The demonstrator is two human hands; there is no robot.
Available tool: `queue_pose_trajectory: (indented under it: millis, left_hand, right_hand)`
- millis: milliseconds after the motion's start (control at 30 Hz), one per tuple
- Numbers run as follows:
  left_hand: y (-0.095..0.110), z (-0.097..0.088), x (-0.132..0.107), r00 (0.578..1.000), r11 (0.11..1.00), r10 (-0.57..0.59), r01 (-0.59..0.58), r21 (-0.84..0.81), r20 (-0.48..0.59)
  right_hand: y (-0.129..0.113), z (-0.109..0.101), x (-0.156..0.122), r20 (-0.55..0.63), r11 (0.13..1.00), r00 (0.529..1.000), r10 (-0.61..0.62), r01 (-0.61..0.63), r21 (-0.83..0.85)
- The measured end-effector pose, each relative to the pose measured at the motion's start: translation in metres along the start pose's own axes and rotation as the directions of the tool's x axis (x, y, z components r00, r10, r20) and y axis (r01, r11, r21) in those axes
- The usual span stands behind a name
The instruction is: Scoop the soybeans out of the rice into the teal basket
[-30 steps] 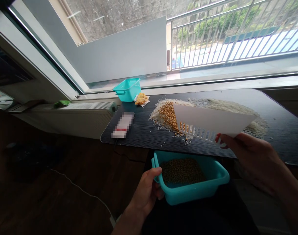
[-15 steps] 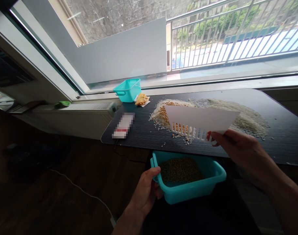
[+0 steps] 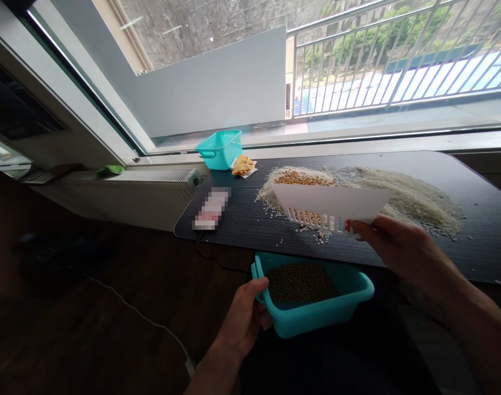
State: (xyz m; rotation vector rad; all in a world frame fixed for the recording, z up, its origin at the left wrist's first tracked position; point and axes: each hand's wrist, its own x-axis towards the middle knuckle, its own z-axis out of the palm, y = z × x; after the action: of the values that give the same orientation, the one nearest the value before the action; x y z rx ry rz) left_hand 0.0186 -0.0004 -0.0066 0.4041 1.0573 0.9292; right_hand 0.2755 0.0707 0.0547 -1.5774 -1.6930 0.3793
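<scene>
My left hand [image 3: 246, 312] is closed on the left end of a turquoise plastic tub [image 3: 316, 318], thumb over the rim. Small dark brownish grains [image 3: 302, 282] cover the tub's bottom; it sits just below the table's front edge. In my right hand [image 3: 394, 236] is a white slotted card [image 3: 332, 200], pinched at its right end. The slots run along its lower edge, and the card is tilted above the table. Behind it lies a pile of white rice [image 3: 270, 186] with yellow-orange kernels [image 3: 297, 176] on top, which show through the slots.
A second rice pile [image 3: 418, 197] spreads over the right of the dark table [image 3: 242, 214]. At the back left stand another turquoise tub [image 3: 223, 151] and a crumpled yellow item [image 3: 243, 165]. A blurred phone-like object [image 3: 212, 208] with a cable lies left. Window and radiator [image 3: 159, 192] border the table.
The slotted card has tilted and shifted slightly left and down relative to the table, uncovering more of the kernels behind it. My left hand keeps its hold on the tub. The view has shifted slightly.
</scene>
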Motion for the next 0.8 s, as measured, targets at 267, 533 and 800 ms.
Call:
queue_pose_trajectory:
  millis: [267,533,800]
  left_hand:
    - [0.000,0.000,0.000,1.000,1.000,0.017,-0.017,-0.013,-0.010]
    - [0.000,0.000,0.002,1.000,1.000,0.009,-0.009,-0.010,0.002]
    - [-0.001,-0.004,0.002,0.998,1.000,0.024,-0.023,-0.013,0.057]
  right_hand:
    - [-0.004,-0.012,-0.015,-0.036,0.999,0.999,0.032,-0.032,0.019]
    - [-0.003,-0.012,-0.021,-0.021,0.995,0.997,0.075,-0.074,0.066]
    - [-0.006,-0.011,-0.024,0.001,0.993,0.999,0.038,-0.038,0.115]
